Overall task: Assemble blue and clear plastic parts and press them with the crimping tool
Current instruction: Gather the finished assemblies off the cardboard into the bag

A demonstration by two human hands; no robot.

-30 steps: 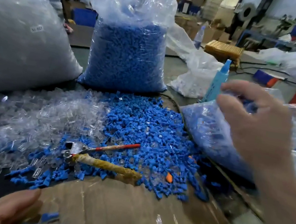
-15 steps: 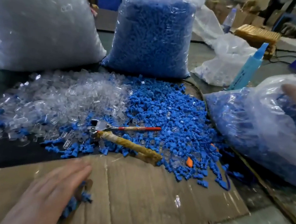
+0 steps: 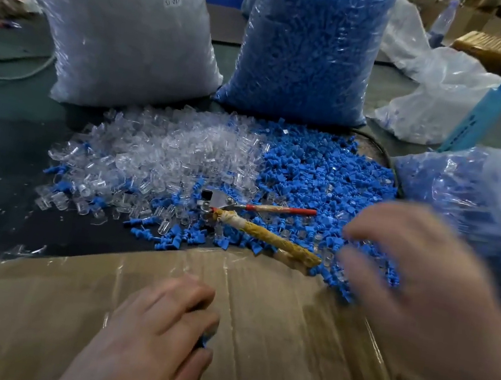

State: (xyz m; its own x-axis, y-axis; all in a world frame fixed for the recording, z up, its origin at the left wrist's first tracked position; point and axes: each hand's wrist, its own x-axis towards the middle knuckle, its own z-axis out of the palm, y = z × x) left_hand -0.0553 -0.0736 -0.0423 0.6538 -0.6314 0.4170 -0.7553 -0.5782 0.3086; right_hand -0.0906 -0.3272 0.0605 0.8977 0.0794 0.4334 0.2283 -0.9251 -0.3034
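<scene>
The crimping tool [image 3: 256, 229] lies on top of the loose heap, where the clear parts [image 3: 164, 151] on the left meet the blue parts [image 3: 325, 178] on the right, just beyond the far edge of the cardboard sheet [image 3: 271, 323]. Its long axis runs left to right. The metal head points left toward the clear parts. The two handles splay apart to the right, the thin red one farther off and the thick yellow-taped one nearer, slanting toward the cardboard. So the handle ends lie on the side of the right hand [image 3: 417, 280], which hovers over the blue parts just right of them, blurred, its fingers spread and holding nothing. Its fingertips [image 3: 358, 261] are close to the end of the yellow handle but apart from it. The left hand [image 3: 156, 332] rests on the cardboard, on the near side of the tool's head and to its left, fingers curled round a few blue parts that show at the fingertips. Whether a clear part is among them I cannot tell. The right hand looks the better placed to take the tool, coming in from the right and gathering both spread handles. Behind the heap stand a bag of clear parts [image 3: 121, 24] and a bag of blue parts [image 3: 309, 45]. A third bag [image 3: 494, 200] slumps at the right beside a blue bottle [image 3: 489, 105].
</scene>
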